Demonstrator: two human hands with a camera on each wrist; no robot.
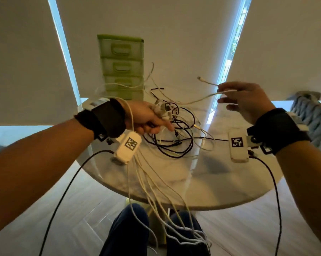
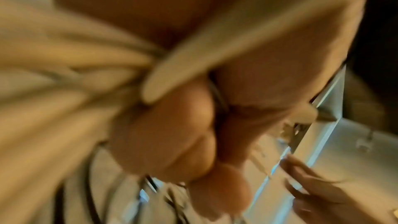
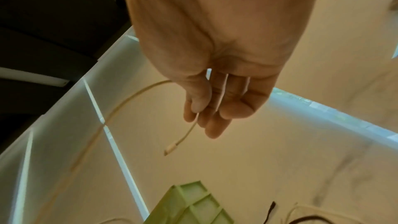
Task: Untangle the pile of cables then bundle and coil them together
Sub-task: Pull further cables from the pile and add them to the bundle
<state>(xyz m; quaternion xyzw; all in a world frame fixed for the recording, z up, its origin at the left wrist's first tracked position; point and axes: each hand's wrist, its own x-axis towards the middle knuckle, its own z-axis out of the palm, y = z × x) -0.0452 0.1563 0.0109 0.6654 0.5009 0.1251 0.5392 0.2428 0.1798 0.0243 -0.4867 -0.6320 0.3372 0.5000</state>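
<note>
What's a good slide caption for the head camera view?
Left hand grips gathered white cables while right hand pinches a white cable end above the tangled pile.

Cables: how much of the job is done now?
Partly. The left hand grips a bunch of white cables already gathered. The right hand pinches one more white cable. A tangle remains on the table; nothing is coiled.
</note>
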